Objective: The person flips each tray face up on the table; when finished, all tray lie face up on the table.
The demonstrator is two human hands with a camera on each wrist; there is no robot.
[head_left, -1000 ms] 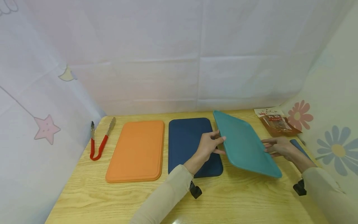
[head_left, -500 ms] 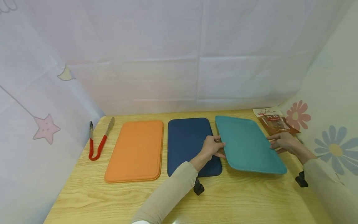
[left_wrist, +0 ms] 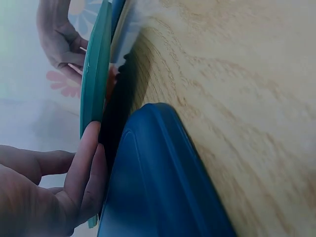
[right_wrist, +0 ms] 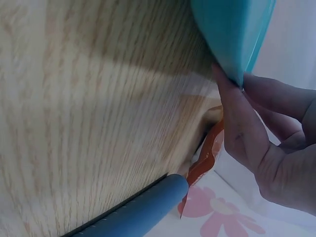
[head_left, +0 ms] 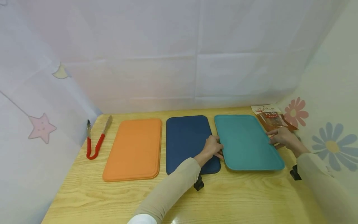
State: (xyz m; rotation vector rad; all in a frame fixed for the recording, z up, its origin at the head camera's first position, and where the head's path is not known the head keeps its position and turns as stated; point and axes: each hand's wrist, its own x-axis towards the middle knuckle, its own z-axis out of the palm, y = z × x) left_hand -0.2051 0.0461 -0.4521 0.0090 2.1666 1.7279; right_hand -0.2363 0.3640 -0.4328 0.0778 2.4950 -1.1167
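Fingers of both hands are pinching the teal tray point(head_left: 246, 141) by its two long edges: the left hand point(head_left: 212, 147) is curling round the edge nearest the navy mat point(head_left: 188, 141), and the right hand point(head_left: 281, 138) is gripping the opposite edge, close to the snack packet point(head_left: 271, 119). In the left wrist view the fingertips point(left_wrist: 86, 163) are sitting under the tray rim, between it and the navy mat, with a dark gap showing below the tray, so on that side it seems to be hovering just off the surface point(head_left: 237, 196). Whether the far side is already resting I cannot tell.

Doing this step well, I judge, is calling for keeping the tray level and parallel to the navy mat just beside the left fingers, leaving a slim even gap rather than overlapping it. Left fingertips should be sliding out sideways before the rim traps them. On the right, the packet and a blue rounded object point(right_wrist: 140, 212) are lying just beyond the fingers, so the edge there should be settling short of both. Further left, well apart from either hand, an orange mat point(head_left: 134, 149) and red-handled tongs point(head_left: 95, 141) are lying.
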